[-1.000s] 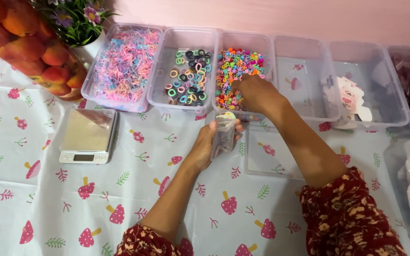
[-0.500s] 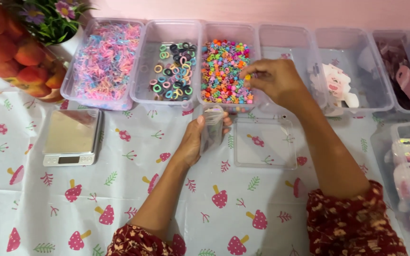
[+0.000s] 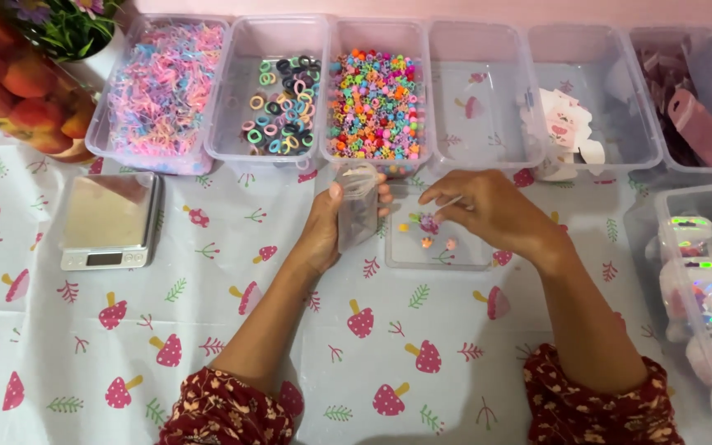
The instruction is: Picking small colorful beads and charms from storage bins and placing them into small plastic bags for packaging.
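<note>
The left hand is gripping a clear bag, standing upright, mouth pointing far. The right hand, fingers pinched together, is hovering just right of it over a lid; whether it holds anything, I cannot tell.

Six clear bins stand in a row beyond the hands, from the bin of thin elastics to the bin of pink cards. One small scale lies left of them. One clear lid under the right hand carries four small clips. The left hand holds one small clear bag.

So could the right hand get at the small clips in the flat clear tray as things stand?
Probably yes: the right hand hovers right over the flat clear tray, which is open-topped, and nothing covers the small clips. The left hand holds a clear bag beside it.
</note>
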